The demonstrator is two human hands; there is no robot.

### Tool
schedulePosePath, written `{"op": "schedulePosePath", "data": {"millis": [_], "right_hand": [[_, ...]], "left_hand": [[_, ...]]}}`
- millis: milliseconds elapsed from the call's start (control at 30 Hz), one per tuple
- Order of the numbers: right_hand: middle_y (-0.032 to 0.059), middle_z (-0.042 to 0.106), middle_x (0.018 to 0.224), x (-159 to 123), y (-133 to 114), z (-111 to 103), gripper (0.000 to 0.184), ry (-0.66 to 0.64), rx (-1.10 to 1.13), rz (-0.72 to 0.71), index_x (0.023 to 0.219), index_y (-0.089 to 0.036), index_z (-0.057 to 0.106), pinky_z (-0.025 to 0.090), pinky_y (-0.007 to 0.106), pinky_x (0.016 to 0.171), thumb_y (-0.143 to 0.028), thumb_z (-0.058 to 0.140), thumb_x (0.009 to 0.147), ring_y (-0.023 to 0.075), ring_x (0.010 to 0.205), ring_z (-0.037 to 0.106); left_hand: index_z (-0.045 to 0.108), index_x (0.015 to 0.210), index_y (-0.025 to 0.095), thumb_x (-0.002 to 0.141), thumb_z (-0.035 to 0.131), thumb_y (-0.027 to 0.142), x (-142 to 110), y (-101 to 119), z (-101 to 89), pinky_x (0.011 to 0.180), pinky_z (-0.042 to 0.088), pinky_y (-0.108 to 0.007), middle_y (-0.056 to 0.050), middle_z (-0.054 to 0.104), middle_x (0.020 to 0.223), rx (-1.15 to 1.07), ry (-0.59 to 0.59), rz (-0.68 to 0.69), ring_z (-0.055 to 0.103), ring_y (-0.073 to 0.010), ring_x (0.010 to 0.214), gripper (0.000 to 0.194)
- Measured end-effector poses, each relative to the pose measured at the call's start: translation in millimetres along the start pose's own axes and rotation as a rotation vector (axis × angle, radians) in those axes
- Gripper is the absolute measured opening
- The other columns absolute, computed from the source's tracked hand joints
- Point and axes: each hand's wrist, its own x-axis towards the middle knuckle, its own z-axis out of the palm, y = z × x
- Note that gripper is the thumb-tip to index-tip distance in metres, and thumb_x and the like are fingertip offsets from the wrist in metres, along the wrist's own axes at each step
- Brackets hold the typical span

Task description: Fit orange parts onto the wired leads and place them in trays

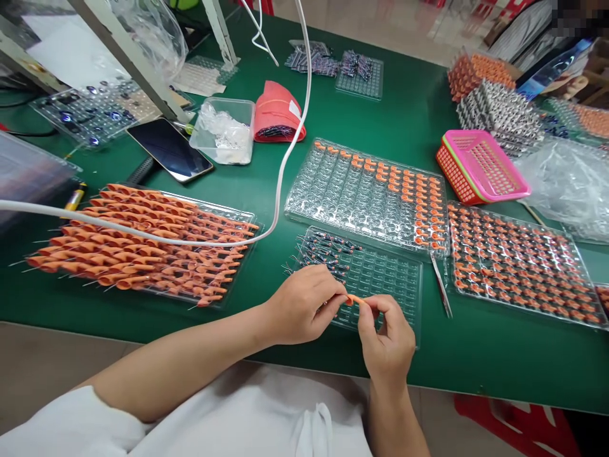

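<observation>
Between both hands, over the near tray, is a small orange plastic piece. My left hand is closed in a pinch at its left end; whether a thin part sits inside those fingertips is hidden. The other end is pinched by the thumb and finger of my right hand. Beneath them lies a clear blister tray, with small dark leaded components along its left side. Behind it, a stack of clear trays holds orange pieces in its right-hand pockets.
Orange pieces with wire ends fill a tray at left. Another orange-filled tray lies right, beside tweezers. A pink basket, a phone and a clear tub stand behind. A white cable hangs across.
</observation>
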Motion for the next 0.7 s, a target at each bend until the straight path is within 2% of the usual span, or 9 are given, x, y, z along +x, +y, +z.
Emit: {"op": "schedulePosePath", "data": {"millis": [167,267,367,400,467,600,700], "right_hand": [[-0.0014,0.06,0.075,-2,1,-1,0.008,0.016,0.057,0.058,0.083,-0.02,0.061,0.044,0.022,0.059,-0.019,0.058,0.09,0.0115,0.066,0.055],[-0.0014,0.061,0.075,-2,3,-1,0.009,0.038,0.043,0.08,0.083,-0.02,0.061,0.044,0.022,0.06,-0.022,0.058,0.091,0.0116,0.066,0.055],[-0.0012,0.062,0.076,-2,4,-3,0.01,0.042,0.007,0.083,0.083,-0.02,0.061,0.045,0.022,0.061,-0.025,0.057,0.091,0.0118,0.066,0.057],[-0.001,0.063,0.076,-2,4,-4,0.011,0.036,-0.008,0.075,0.083,-0.02,0.062,0.046,0.022,0.062,-0.026,0.057,0.091,0.012,0.067,0.058],[-0.0001,0.065,0.077,-2,2,-6,0.013,0.015,-0.038,0.04,0.084,-0.021,0.063,0.047,0.022,0.063,-0.028,0.057,0.091,0.0127,0.067,0.06],[0.002,0.069,0.077,-1,2,-6,0.02,0.003,-0.101,-0.025,0.084,-0.021,0.066,0.047,0.024,0.058,-0.04,0.06,0.088,0.0153,0.062,0.062],[0.0036,0.07,0.08,-2,3,0,0.03,0.013,-0.079,0.022,0.085,-0.022,0.067,0.047,0.026,0.057,-0.051,0.057,0.088,0.0181,0.065,0.064]], "left_hand": [[0.057,0.082,0.016,0.091,0.046,0.016,3,3,-2.9,0.065,0.043,-0.029,-0.004,0.06,0.072,-0.106,-0.03,-0.056,0.051,-0.0162,0.067,0.013],[0.055,0.081,0.017,0.09,0.045,0.016,4,3,-7.4,0.066,0.044,-0.027,-0.002,0.058,0.072,-0.173,-0.037,-0.156,0.053,-0.0144,0.067,0.013],[0.058,0.09,0.017,0.087,0.054,0.022,4,5,-9.0,0.07,0.048,-0.025,-0.002,0.063,0.08,-0.236,-0.041,-0.269,0.059,-0.014,0.073,0.007],[0.06,0.095,0.016,0.085,0.061,0.026,3,6,-7.9,0.072,0.049,-0.025,-0.003,0.066,0.084,-0.245,-0.034,-0.282,0.061,-0.0147,0.075,0.014],[0.062,0.103,0.016,0.078,0.073,0.033,2,8,-3.2,0.076,0.051,-0.026,-0.004,0.069,0.089,-0.233,-0.01,-0.251,0.065,-0.0164,0.08,0.032],[0.068,0.093,0.016,0.084,0.066,0.03,1,10,5.9,0.078,0.051,-0.026,-0.004,0.073,0.084,-0.118,-0.02,-0.086,0.067,-0.0161,0.078,0.017],[0.068,0.093,0.014,0.087,0.063,0.031,0,10,-3.5,0.078,0.051,-0.026,-0.004,0.074,0.082,-0.016,0.034,-0.041,0.067,-0.0159,0.074,0.019]]}}
